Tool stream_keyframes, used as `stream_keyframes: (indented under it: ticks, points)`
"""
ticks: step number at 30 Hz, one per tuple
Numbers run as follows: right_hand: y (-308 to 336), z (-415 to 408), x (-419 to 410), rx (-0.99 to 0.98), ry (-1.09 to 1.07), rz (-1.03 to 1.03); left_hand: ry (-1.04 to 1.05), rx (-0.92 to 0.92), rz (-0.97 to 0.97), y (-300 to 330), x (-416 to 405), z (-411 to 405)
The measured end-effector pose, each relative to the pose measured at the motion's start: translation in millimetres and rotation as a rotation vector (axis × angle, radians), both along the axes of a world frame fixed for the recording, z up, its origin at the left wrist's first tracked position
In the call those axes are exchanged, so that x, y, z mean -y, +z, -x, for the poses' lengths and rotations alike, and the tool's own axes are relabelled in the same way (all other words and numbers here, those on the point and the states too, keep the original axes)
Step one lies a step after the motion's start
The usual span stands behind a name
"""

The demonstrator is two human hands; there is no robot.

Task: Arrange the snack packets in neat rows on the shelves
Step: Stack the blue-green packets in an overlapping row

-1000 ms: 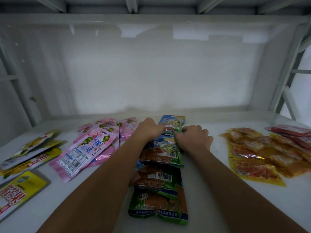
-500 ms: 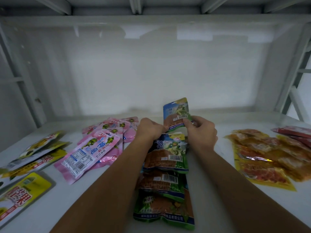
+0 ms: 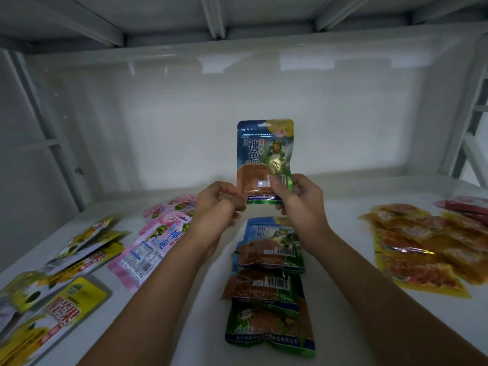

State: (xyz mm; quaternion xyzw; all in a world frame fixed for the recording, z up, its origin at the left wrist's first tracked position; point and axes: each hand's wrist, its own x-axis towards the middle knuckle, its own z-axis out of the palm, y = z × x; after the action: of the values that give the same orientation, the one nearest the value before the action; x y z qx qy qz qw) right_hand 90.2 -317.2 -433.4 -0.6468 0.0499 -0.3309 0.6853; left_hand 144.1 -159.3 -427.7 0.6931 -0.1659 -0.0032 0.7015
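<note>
Above the shelf (image 3: pixel 200 299), the left hand (image 3: pixel 215 204) and right hand (image 3: pixel 299 200) are pinching 1 blue-green packet (image 3: pixel 265 157) upright, apparently checking orientation before rejoining the overlapping row (image 3: pixel 269 283).

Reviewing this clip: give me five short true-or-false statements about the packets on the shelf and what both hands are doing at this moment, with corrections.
1. Both hands pinch the bottom edge of one upright blue-green foil snack packet. True: left hand, right hand.
2. The held packet lies flat on the white shelf. False: it is lifted above it.
3. A row of overlapping blue-green packets runs below the hands. True.
4. The pink packets lie right of that row. False: they lie left of it.
5. The orange-yellow packets lie in the left hand's grip. False: they rest on the shelf at right.
</note>
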Motion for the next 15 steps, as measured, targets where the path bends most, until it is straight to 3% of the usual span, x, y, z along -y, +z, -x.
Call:
stream_keyframes:
  ticks: [6,15]
  points:
    - [-15.8,1.4,-7.7,-0.048,0.095,0.294,-0.11,-0.031,0.175,-11.2,-7.1,-0.3]
    - [-13.0,1.0,-1.5,-0.077,0.134,0.242,-0.159,-0.023,0.207,-10.6,-5.7,0.5]
